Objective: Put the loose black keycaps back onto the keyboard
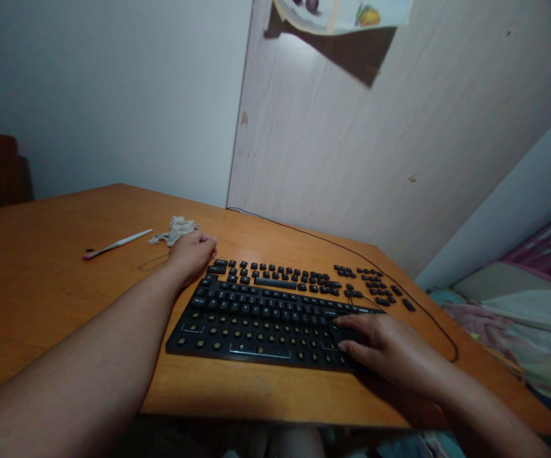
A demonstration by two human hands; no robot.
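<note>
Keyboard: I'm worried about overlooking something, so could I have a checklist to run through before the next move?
1. Keyboard lying on the table: ok.
2. Loose keycaps laid out beyond it: ok.
3. Nearest rows capped: not ok; bare key mounts show.
4. Right hand clear of the keyboard: not ok; it overlaps the right end.
5. Left hand holding a keycap: cannot tell.
6. Toothbrush off the keyboard: ok.

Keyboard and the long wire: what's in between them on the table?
Loose black keys lie between the keyboard and the wire, seen in the head view.
</note>
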